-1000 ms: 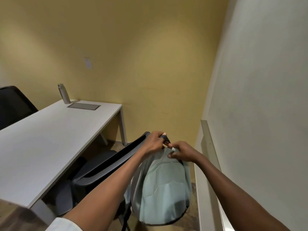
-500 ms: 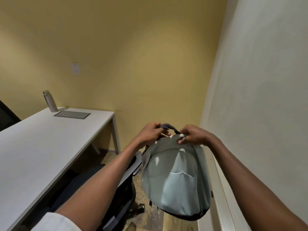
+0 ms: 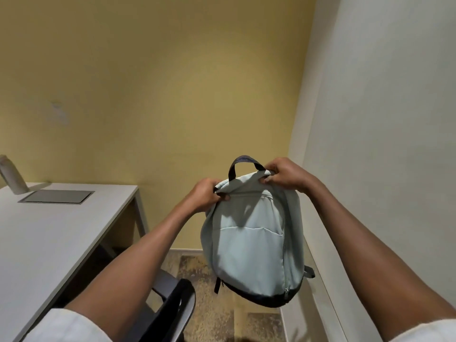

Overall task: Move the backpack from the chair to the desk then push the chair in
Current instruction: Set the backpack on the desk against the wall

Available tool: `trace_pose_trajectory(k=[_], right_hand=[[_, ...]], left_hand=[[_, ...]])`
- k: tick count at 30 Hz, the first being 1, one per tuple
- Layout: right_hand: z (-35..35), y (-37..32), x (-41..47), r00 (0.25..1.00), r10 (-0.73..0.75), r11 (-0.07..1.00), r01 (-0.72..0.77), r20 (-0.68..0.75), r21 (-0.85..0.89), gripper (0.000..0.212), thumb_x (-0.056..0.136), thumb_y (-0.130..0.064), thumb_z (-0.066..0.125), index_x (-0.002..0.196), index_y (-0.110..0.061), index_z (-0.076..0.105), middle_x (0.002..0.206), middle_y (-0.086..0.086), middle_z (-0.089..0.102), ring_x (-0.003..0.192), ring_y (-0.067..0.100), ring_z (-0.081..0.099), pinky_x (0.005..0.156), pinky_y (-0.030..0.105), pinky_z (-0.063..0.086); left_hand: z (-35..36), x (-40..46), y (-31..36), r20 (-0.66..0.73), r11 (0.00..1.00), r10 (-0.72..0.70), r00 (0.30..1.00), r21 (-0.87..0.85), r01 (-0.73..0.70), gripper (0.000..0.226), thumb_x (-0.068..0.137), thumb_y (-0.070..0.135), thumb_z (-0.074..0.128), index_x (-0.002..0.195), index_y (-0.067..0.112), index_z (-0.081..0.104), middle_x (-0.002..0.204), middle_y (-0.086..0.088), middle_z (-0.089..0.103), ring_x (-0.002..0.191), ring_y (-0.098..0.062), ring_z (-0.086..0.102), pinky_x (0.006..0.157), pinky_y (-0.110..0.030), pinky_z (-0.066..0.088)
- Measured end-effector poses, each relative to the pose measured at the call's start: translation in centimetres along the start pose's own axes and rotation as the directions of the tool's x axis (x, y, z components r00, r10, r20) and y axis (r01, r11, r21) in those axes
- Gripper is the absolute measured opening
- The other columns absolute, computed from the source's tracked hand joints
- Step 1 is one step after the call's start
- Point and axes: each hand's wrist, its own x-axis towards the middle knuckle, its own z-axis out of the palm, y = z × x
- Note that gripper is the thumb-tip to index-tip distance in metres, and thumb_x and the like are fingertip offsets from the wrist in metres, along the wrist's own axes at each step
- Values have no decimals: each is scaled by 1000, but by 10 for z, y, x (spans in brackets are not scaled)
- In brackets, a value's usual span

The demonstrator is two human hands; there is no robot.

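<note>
I have the pale blue-green fabric backpack (image 3: 251, 238) up in the air, clear of the black office chair (image 3: 170, 309), which sits at 7 o'clock low in the view. My left hand (image 3: 206, 197) pinches the top-left corner of the bag, fingers (image 3: 222, 196) curled tight on the fabric. My right hand (image 3: 286, 175) clamps the top-right edge the same way, just beside the dark carry handle (image 3: 243, 164), which stands free with nothing gripping it. The bag hangs upright, dark base down, above the floor near the white wall at 3 o'clock.

Progress, as I judge it: lift off the chair is done. Left to do: swing the bag toward 9 o'clock onto the white counter (image 3: 49, 243), set it down, let go, then push the chair in. The chair is not yet tucked under.

Counts: one backpack, one chair, one counter, two hands. Also on the counter at 10 o'clock: one grey bottle (image 3: 12, 177), one flat grey panel (image 3: 56, 196).
</note>
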Motion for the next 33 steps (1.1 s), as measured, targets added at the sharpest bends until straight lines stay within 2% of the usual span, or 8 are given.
trace_pose_trajectory(k=[7,10,13,17,20,24,30,33], right_hand=[[-2,39,93,999,-43,999,43,-15,27,25,84,-12,68,61,-18,60,56,-7,40,53,9,32,54,29,24],[1,63,148,995,-88,995,87,38,41,18,87,-14,69,72,-6,62,62,-1,41,58,13,32,57,32,23],[3,79,207,983,-157,987,152,97,58,18,89,-18,68,78,-7,59,69,-1,46,63,13,37,59,32,27],[10,85,277,959,-258,965,249,121,78,13,91,-20,64,101,-14,58,96,3,61,87,23,54,76,37,43],[17,83,335,931,-344,938,334,126,89,20,92,-16,61,110,-7,59,112,12,65,102,27,58,91,41,45],[35,77,405,908,-408,904,388,95,180,14,92,-14,59,104,-14,67,102,4,70,93,16,60,82,33,46],[76,69,504,881,-466,870,439,83,226,15,96,-27,55,97,-19,67,91,5,70,78,15,57,67,30,41],[100,56,555,840,-531,834,494,113,247,15,97,-29,55,96,-20,67,88,2,69,76,13,56,68,31,41]], left_hand=[[-12,83,-28,-236,999,-11,972,-43,1,32,91,31,68,65,16,59,55,3,49,55,-15,39,51,-33,28],[-13,120,-43,-320,998,-16,947,-62,-4,29,94,32,66,76,9,66,66,-11,64,63,-21,47,58,-35,33],[-19,160,-62,-404,999,-19,915,-37,4,35,95,30,64,64,15,56,69,-21,64,62,-25,44,59,-38,32],[-38,203,-77,-489,1000,-16,872,11,25,47,93,35,63,56,19,38,52,-5,41,58,-23,35,56,-38,26],[-57,232,-91,-550,998,-56,833,-24,51,47,87,46,55,63,6,56,57,-12,57,59,-24,43,56,-41,35],[-84,268,-121,-617,997,-82,783,-46,67,47,89,44,58,80,-1,68,72,-17,70,65,-27,55,63,-45,45],[-129,323,-179,-691,992,-100,716,-15,124,42,92,35,66,55,27,50,48,13,52,49,-2,44,50,-22,30],[-154,339,-207,-715,991,-87,694,9,134,31,88,42,62,61,28,58,54,16,58,53,0,47,55,-25,36]])
